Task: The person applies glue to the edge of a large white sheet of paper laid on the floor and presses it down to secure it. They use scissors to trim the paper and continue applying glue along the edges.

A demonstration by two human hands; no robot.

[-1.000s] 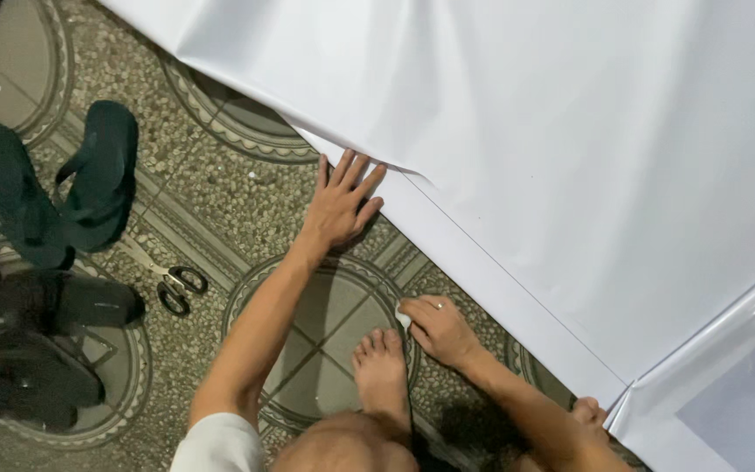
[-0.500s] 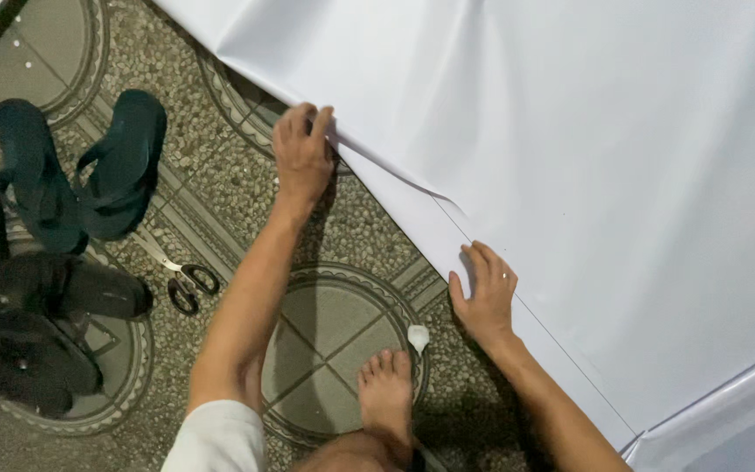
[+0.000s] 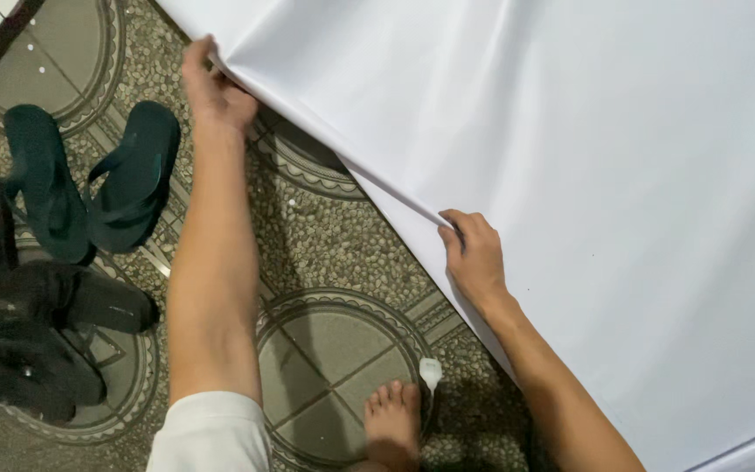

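At the far left, a pair of green sandals [image 3: 89, 179] lies on the patterned floor [image 3: 325, 245], with dark footwear [image 3: 37, 341] nearer; no containers are visible. My left hand [image 3: 213, 87] is closed on the far edge of the white sheet [image 3: 587, 175], lifting it off the floor. My right hand [image 3: 475, 258] pinches the near fold, apparently to hold the edge straight. My bare foot [image 3: 392, 424] stands beside a small white piece [image 3: 430, 372].
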